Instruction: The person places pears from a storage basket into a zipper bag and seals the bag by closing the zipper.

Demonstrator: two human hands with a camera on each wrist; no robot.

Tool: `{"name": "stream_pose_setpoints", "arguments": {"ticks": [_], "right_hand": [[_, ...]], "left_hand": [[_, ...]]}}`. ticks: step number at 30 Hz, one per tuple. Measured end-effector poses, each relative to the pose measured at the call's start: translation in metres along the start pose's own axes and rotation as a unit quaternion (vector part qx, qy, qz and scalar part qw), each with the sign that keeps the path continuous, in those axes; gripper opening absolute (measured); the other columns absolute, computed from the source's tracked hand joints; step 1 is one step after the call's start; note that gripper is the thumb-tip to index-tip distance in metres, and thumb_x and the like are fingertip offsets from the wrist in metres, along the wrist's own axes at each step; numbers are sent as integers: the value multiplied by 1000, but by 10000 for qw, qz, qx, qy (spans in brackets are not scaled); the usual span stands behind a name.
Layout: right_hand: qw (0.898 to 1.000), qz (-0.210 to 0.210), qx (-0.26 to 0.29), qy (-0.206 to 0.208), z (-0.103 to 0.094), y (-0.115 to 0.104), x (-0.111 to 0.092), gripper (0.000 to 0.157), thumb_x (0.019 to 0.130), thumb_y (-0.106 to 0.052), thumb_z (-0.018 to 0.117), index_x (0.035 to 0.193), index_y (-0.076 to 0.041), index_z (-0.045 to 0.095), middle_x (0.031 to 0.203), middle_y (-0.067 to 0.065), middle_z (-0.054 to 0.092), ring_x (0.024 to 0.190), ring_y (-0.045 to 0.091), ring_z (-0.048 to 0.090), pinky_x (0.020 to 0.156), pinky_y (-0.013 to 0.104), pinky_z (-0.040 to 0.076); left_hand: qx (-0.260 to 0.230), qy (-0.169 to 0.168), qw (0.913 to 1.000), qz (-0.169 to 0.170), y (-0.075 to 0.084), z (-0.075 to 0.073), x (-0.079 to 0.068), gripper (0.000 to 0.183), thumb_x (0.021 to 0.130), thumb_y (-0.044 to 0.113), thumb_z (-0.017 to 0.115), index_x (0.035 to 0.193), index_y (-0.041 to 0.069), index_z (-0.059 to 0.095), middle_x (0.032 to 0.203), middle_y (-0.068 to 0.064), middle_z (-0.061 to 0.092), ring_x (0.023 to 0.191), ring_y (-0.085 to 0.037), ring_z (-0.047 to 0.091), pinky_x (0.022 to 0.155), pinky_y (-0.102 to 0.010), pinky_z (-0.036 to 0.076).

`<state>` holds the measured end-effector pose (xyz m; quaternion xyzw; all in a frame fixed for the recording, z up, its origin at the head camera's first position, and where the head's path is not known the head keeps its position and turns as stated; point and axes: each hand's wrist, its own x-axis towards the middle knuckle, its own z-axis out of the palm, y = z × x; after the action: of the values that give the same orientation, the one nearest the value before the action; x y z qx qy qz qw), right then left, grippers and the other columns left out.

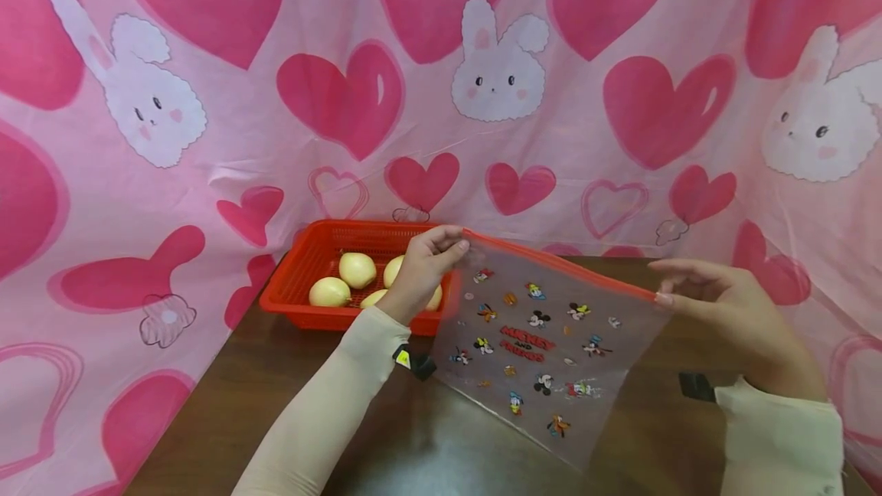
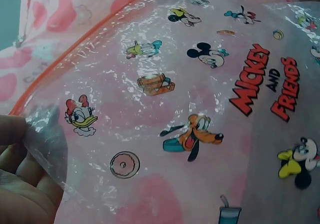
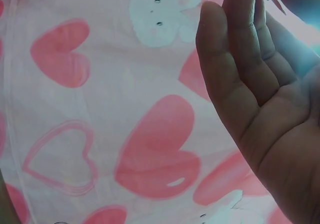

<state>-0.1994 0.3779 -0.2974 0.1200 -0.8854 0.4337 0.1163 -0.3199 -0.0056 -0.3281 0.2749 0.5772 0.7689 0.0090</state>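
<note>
A clear zip bag point(image 1: 530, 373) with cartoon figures and a red zip edge hangs stretched between both hands. My left hand point(image 1: 422, 270) pinches its upper left corner; in the left wrist view the printed bag point(image 2: 200, 99) fills most of the picture, with the left hand point(image 2: 30, 184) at its edge. The right hand point(image 1: 733, 308) pinches the other end of the zip edge between thumb and fingers. Only a small tip of the bag shows at the top of the right wrist view, by the right hand point(image 3: 270, 89). The bag looks flat, its zip edge together.
A red plastic basket point(image 1: 303, 318) holding several pale yellow round fruits point(image 1: 357, 270) stands at the back left of the brown table point(image 1: 276, 404), partly behind the left hand. A pink cloth point(image 1: 427, 136) with hearts and rabbits hangs behind and at the sides.
</note>
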Motion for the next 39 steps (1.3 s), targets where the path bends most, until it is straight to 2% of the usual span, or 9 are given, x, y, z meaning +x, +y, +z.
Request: {"name": "stream_pose_setpoints", "arguments": {"ticks": [4,10,16,20,22,25,30,35,39], "right_hand": [[9998,-23,-76,-167,2,-7,-3,42,89,-11,71,130,-12,60,92,8,68,77,23,66,65,31,55],[9958,-324,-116,-849,2,-14,-2,46,89,-10,71,133,-12,57,97,7,68,81,22,67,67,33,56],[9796,-690,3,-1885,6,-20,8,48,92,-8,66,137,-14,53,106,4,67,90,22,67,72,35,56],[9741,-779,-26,-2122,10,-22,15,44,94,-10,64,136,-17,55,109,4,67,91,21,67,74,34,56],[9706,-891,110,-2233,13,-24,18,43,94,-8,62,136,-15,55,109,7,66,91,22,67,75,35,56],[9621,-946,428,-2522,21,-24,23,41,95,-5,60,135,-10,54,111,13,65,93,26,67,77,37,56],[9431,-1012,402,-3141,40,-25,33,40,96,-9,60,136,-10,54,111,7,68,91,24,69,79,37,56],[9191,-1281,811,-3638,57,-26,39,40,97,-6,57,137,-4,52,110,8,69,91,26,69,80,39,56],[9109,-1317,870,-3812,67,-27,40,41,97,-8,59,138,-10,53,114,7,68,95,26,69,80,40,56]], "left_hand": [[-164,-88,9995,245,6,-1,-3,17,96,-2,57,112,-1,63,92,-3,71,85,-17,70,86,-37,54],[-331,-250,9973,605,13,-2,-5,18,96,-3,56,113,-2,63,94,-4,70,84,-19,69,83,-38,55],[-362,-366,9961,716,16,-4,-8,19,96,-4,55,110,4,65,91,-5,70,81,-17,67,78,-33,56],[-305,-591,9949,757,18,-5,-9,21,95,-3,56,109,8,66,87,-6,70,78,-18,67,77,-34,56],[-289,-711,9942,756,19,-6,-9,20,95,-3,57,111,5,66,86,-7,70,77,-18,67,78,-34,56],[-216,-844,9941,651,20,-8,-11,20,95,-2,58,114,-1,64,87,-7,70,77,-19,67,79,-34,55],[95,-935,9948,400,19,-8,-13,22,95,-2,57,116,-7,61,88,-6,70,77,-18,68,78,-33,56],[245,-1329,9902,353,17,-7,-15,24,95,-2,57,117,-13,58,83,-8,69,76,-18,67,76,-35,56],[313,-1595,9861,333,16,-6,-16,26,96,-1,57,118,-14,56,84,-9,69,76,-19,66,77,-36,56]]}}
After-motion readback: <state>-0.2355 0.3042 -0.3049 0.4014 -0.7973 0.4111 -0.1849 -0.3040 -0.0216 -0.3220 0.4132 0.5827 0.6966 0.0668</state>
